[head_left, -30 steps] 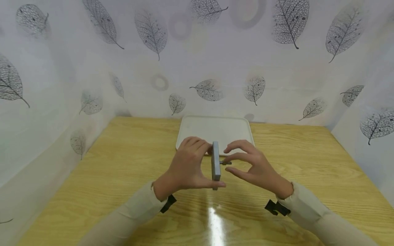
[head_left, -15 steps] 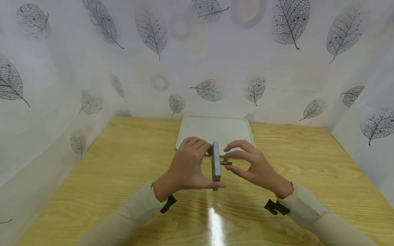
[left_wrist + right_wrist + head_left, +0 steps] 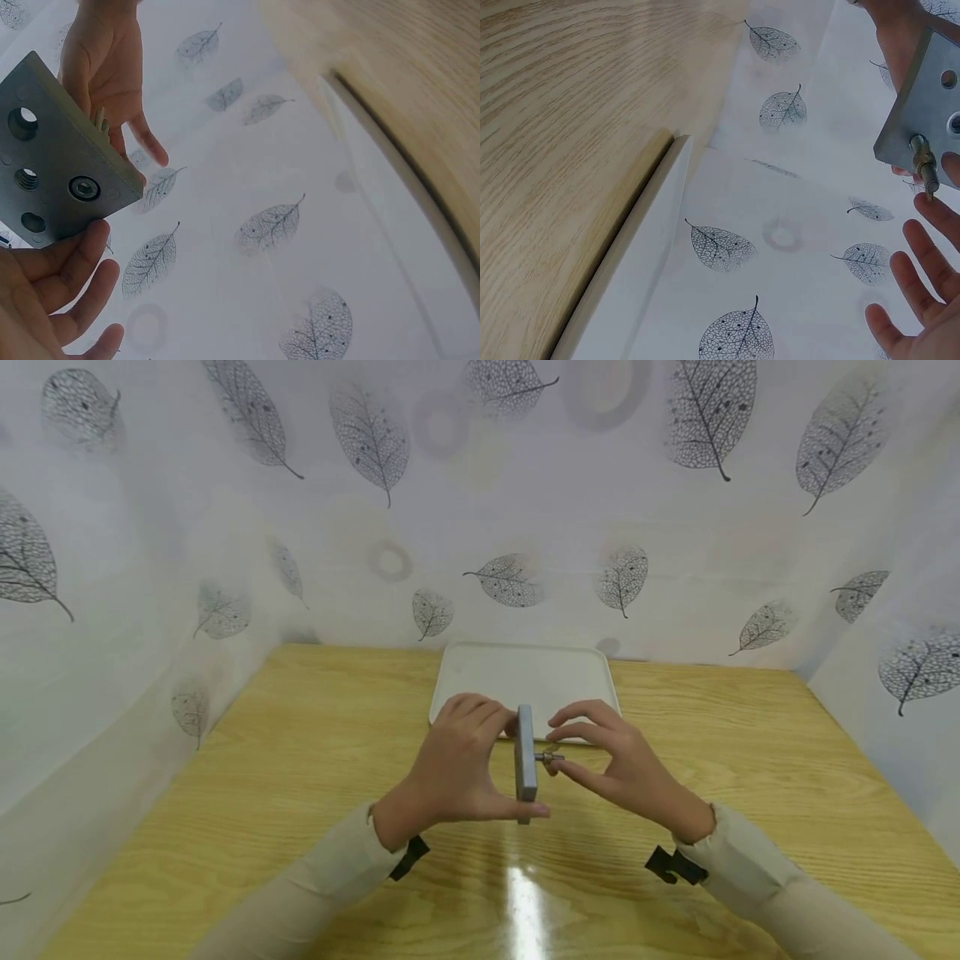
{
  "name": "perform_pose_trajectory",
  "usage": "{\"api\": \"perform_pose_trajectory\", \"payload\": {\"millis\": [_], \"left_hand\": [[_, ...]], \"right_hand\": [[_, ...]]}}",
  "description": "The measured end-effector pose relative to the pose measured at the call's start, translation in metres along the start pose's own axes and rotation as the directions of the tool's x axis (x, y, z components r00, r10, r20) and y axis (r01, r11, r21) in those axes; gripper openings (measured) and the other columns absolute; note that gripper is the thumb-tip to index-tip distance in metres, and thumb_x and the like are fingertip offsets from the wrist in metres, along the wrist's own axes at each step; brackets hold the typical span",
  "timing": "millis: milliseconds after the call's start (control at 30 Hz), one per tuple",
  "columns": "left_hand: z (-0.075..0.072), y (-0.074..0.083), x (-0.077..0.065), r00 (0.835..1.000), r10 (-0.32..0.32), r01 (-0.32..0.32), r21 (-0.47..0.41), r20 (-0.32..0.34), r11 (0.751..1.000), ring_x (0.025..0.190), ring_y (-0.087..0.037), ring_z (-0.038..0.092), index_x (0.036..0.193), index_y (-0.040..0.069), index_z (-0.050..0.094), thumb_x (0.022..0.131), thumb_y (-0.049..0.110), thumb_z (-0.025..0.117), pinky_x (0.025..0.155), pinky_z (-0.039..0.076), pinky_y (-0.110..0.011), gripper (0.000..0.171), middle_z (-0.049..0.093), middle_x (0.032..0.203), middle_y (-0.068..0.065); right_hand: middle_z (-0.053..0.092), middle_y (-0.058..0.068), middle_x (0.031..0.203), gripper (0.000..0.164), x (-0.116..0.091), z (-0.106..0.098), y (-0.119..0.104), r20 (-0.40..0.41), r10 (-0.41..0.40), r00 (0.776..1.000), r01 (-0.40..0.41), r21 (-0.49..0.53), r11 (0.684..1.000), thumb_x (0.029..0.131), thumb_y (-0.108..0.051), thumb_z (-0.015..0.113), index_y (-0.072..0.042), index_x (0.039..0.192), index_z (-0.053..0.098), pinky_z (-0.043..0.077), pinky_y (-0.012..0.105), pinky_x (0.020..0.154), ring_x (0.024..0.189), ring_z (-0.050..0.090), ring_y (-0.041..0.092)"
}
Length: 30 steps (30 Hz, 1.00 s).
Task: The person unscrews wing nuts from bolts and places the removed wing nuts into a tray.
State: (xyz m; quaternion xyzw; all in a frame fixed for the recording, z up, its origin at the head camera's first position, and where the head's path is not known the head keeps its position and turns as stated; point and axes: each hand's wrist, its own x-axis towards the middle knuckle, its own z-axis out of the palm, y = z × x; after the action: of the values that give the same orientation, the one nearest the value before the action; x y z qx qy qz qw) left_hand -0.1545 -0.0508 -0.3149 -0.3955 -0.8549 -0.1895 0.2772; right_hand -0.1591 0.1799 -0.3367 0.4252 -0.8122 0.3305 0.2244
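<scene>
Block [image 3: 526,753], a gray metal plate with several holes, stands on edge above the table [image 3: 262,793], gripped by the left hand [image 3: 457,768]. Right hand [image 3: 615,760] pinches a bolt [image 3: 550,758] only partly threaded into one hole; the other holes appear unfilled, and the tray [image 3: 480,681] sits behind.

A light wooden worktop [image 3: 300,793] with a visible grain is seen, and a bright streak of reflected light is carried on its near middle. A shallow white tray [image 3: 495,672] with rounded corners is set at the far middle of the worktop, close against the back wall. The worktop is enclosed at the back and on both sides by white walls [image 3: 525,510] printed with grey skeleton leaves and faint rings, and the same leaf pattern [image 3: 720,247] is shown in both wrist views.
</scene>
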Motion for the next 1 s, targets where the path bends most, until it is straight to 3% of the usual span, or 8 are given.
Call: {"api": "perform_pose_trajectory", "payload": {"millis": [233,300,367,467,600,733,867,1000], "left_hand": [[0.0010,-0.0028,-0.0009,1.000,0.006,-0.006,-0.018,0.000,1.000,0.086,-0.013,0.054,0.092,0.015,0.062,0.060,0.082,0.059,0.090,0.043,-0.035,0.075,0.061,0.082,0.006],[0.0013,-0.0029,-0.0008,1.000,0.005,-0.005,-0.018,0.000,1.000,0.087,-0.013,0.054,0.092,0.015,0.062,0.060,0.082,0.060,0.090,0.043,-0.035,0.074,0.061,0.083,0.006],[0.0013,-0.0028,-0.0006,1.000,0.006,-0.006,-0.014,0.000,1.000,0.087,-0.013,0.054,0.092,0.015,0.062,0.051,0.074,0.071,0.090,0.042,-0.035,0.073,0.061,0.083,0.006],[0.0012,-0.0030,-0.0007,1.000,0.008,-0.008,-0.017,-0.001,1.000,0.087,-0.013,0.054,0.092,0.015,0.062,0.052,0.075,0.070,0.090,0.043,-0.035,0.073,0.061,0.082,0.007],[0.0013,-0.0036,-0.0010,1.000,0.010,-0.010,-0.024,-0.005,1.000,0.086,-0.013,0.054,0.093,0.014,0.063,0.065,0.089,0.043,0.090,0.043,-0.035,0.082,0.061,0.082,0.006],[0.0012,-0.0030,-0.0007,1.000,0.007,-0.008,-0.033,-0.007,0.999,0.086,-0.013,0.054,0.094,0.014,0.063,0.066,0.092,0.018,0.090,0.043,-0.035,0.094,0.061,0.083,0.006],[0.0004,-0.0026,-0.0009,1.000,0.009,-0.009,-0.043,-0.007,0.999,0.087,-0.013,0.054,0.094,0.014,0.062,0.067,0.092,0.020,0.090,0.043,-0.035,0.093,0.061,0.083,0.006],[0.0000,-0.0027,-0.0015,1.000,0.011,-0.011,-0.043,-0.009,0.999,0.087,-0.013,0.054,0.092,0.014,0.062,0.066,0.091,0.032,0.090,0.043,-0.035,0.087,0.061,0.083,0.006]], "right_hand": [[0.060,0.009,0.108,0.013,0.0020,0.0011,-0.0022,-0.062,-0.099,0.993,0.103,0.064,0.993,0.087,-0.022,0.066,-0.011,0.094,0.069,0.040,0.019,0.098,0.106,0.054,0.020],[0.060,0.010,0.107,0.016,0.0020,0.0021,-0.0021,-0.075,-0.126,0.989,0.132,0.073,0.989,0.089,-0.025,0.063,-0.012,0.092,0.069,0.039,0.018,0.099,0.105,0.054,0.020],[0.060,0.010,0.106,0.017,0.0017,0.0030,-0.0014,-0.084,-0.147,0.986,0.154,0.082,0.985,0.090,-0.026,0.061,-0.012,0.091,0.070,0.039,0.018,0.100,0.105,0.054,0.020],[0.060,0.011,0.106,0.019,0.0016,0.0033,-0.0007,-0.091,-0.161,0.983,0.169,0.085,0.982,0.092,-0.027,0.059,-0.012,0.091,0.070,0.040,0.018,0.099,0.104,0.054,0.020],[0.061,0.010,0.105,0.019,0.0031,0.0016,0.0001,-0.079,-0.144,0.986,0.150,0.079,0.986,0.093,-0.024,0.057,-0.010,0.092,0.069,0.041,0.017,0.098,0.104,0.055,0.020],[0.064,0.008,0.107,0.014,0.0040,-0.0001,-0.0004,-0.021,-0.082,0.996,0.083,0.064,0.994,0.090,-0.017,0.063,-0.007,0.097,0.069,0.043,0.017,0.096,0.105,0.057,0.019],[0.065,0.006,0.108,0.021,0.0024,0.0010,-0.0011,0.033,-0.065,0.997,0.063,0.052,0.997,0.084,-0.011,0.069,-0.006,0.104,0.068,0.046,0.021,0.094,0.105,0.059,0.019],[0.065,0.005,0.105,0.025,0.0015,0.0041,0.0006,0.018,-0.124,0.992,0.124,0.016,0.992,0.090,-0.025,0.063,-0.005,0.105,0.067,0.044,0.020,0.094,0.101,0.059,0.018]]}}
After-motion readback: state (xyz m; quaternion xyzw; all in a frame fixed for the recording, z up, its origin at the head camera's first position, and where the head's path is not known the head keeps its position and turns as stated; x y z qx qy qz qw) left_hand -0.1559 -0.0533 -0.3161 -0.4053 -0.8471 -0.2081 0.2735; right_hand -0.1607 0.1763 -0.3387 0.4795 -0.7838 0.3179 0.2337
